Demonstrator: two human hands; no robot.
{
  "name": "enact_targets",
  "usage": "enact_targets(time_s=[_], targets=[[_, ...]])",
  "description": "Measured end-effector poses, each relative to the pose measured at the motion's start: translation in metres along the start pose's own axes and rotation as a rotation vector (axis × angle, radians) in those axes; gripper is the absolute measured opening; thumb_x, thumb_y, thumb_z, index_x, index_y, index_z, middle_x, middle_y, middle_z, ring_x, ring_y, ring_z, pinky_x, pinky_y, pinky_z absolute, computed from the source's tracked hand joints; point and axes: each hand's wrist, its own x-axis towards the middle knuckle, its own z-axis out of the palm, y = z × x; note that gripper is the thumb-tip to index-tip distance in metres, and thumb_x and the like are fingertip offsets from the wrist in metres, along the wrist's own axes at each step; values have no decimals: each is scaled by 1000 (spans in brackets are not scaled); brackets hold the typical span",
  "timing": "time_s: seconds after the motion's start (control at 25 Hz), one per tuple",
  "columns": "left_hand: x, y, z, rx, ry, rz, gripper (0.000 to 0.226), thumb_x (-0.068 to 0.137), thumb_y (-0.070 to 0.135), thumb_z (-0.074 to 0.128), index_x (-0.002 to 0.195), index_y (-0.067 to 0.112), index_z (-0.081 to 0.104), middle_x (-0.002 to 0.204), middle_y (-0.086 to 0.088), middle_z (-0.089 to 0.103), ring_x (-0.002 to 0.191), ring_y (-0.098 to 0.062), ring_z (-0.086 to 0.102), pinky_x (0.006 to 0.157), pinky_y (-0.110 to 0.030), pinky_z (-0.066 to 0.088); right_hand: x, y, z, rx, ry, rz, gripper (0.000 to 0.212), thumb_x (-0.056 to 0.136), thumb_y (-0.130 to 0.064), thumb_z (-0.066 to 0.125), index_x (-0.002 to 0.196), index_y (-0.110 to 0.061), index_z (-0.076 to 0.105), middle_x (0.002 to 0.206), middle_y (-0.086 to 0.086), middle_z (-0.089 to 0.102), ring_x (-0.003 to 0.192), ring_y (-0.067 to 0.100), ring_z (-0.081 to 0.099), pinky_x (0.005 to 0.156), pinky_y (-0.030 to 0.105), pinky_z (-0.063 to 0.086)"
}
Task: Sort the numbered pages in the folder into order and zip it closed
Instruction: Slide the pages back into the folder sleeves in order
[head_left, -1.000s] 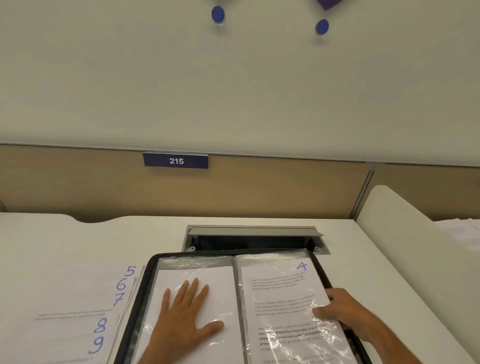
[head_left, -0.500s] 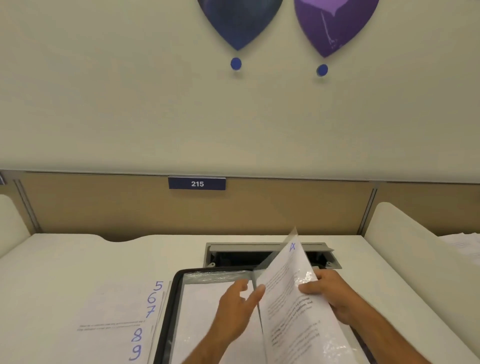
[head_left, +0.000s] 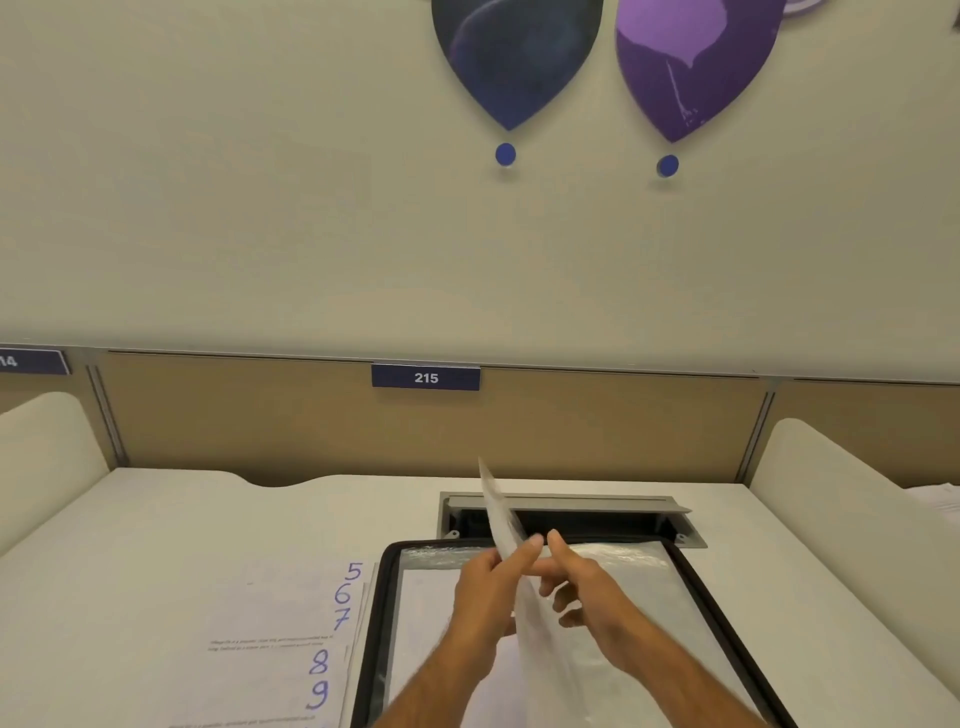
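A black zip folder (head_left: 375, 618) lies open on the desk near the bottom edge, with clear plastic sleeves inside. One sleeved page (head_left: 501, 514) stands nearly upright on its edge above the folder's middle. My left hand (head_left: 485, 587) and my right hand (head_left: 582, 582) meet at it and pinch it from either side. A fanned stack of loose pages (head_left: 270, 623) marked 5, 6, 7, 8 and 9 in blue lies left of the folder.
A grey cable hatch (head_left: 566, 506) is set into the desk just behind the folder. Padded white dividers (head_left: 831, 499) flank the desk on both sides. A tan panel with a sign reading 215 (head_left: 426, 378) backs it.
The sleeved page numbered 4 lay flat on the folder's right half; it has swung up to stand on edge. My left hand left the left page and joined the right at the sheet. The view tilted upward.
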Motion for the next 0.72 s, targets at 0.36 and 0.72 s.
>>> enact_targets(time_s=[0.36, 0.72], targets=[[39, -32, -100, 386, 231, -75, 3, 75, 6, 69, 75, 3, 70, 81, -15, 72, 78, -28, 69, 64, -34, 58, 19, 75, 54, -537, 137, -163, 90, 56, -103, 10, 119, -53, 49, 149, -9, 42, 139, 11, 36, 118, 30, 27], [45, -95, -127, 897, 215, -40, 24, 87, 33, 69, 101, 20, 53, 96, 7, 58, 87, -9, 57, 77, -18, 46, 61, 171, 92, -1011, 73, -195, 86, 83, -86, 23, 140, -24, 45, 164, 9, 5, 155, 23, -8, 121, 35, -5]])
